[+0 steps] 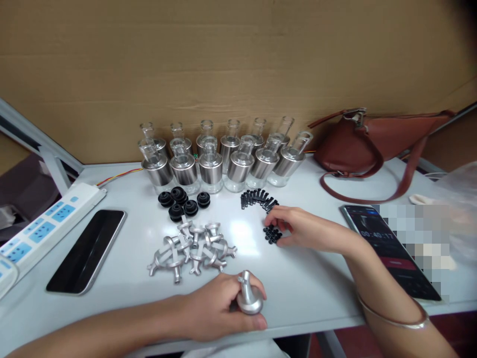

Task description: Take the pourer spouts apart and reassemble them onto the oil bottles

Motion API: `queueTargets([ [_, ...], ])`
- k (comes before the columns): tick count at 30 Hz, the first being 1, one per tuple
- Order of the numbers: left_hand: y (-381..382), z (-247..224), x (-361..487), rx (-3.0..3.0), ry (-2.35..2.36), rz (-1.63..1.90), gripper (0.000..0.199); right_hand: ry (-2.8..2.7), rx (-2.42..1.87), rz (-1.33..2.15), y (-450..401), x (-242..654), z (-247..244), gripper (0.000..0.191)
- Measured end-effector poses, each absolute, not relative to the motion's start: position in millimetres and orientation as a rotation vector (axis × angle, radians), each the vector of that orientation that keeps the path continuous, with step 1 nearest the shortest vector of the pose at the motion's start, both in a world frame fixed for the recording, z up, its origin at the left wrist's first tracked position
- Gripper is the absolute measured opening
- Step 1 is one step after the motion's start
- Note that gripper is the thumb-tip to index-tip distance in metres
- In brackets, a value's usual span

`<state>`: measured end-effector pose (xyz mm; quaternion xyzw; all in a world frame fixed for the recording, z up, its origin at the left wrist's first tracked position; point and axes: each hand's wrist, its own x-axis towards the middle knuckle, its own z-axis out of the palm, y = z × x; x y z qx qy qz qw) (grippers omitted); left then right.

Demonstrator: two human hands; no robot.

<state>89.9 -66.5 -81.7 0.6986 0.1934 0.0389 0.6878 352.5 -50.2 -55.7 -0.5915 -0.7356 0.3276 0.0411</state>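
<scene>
Nearest to me, at the near edge of a white table (316,303), my left hand (219,308) grips one silver spout piece (250,301), thumb on the near side and fingers curled around the far side. The piece's long axis runs from its wide, rounded end, which is nearer, to its narrow neck, which points up and to the far side with a slight lean to the left. Farther off and to the right, my right hand (298,226) reaches in from the right, fingers bent over a little cluster of small black pieces (272,234); I cannot tell whether its fingertips pinch one or only rest there. That cluster lies to the far right of the silver piece, just left of my right palm, so the right hand is much the nearer to it. Left of the cluster, and well apart from it, is a loose heap of silver parts (177,261). Beyond my right fingers, thin black strips (243,201) form a curved row; to their left sit ribbed black stoppers (176,213). Farthest along the table, two rows of open-necked glass bottles with metal bands (183,171) stand before a cardboard wall (223,59).
</scene>
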Motion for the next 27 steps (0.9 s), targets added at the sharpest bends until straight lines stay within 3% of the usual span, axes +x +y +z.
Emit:
queueTargets([
  [6,-66.7,-81.3,90.1,1.573,0.436,0.087,0.032,-2.223,-1.789,1.03,-50.4,351.2,-52.9,0.027],
  [12,-66.0,-80.3,89.9,1.556,0.454,0.065,0.032,-2.226,-1.679,1.097,-52.1,347.5,-52.0,0.043],
  [20,-66.8,-80.8,88.7,1.573,0.447,0.069,0.031,-2.249,-1.639,1.104,-51.6,344.5,-53.0,0.025],
  [27,-67.2,-83.3,89.3,1.571,0.429,0.093,0.031,-2.232,-1.686,1.091,-51.5,344.3,-54.0,0.026],
])
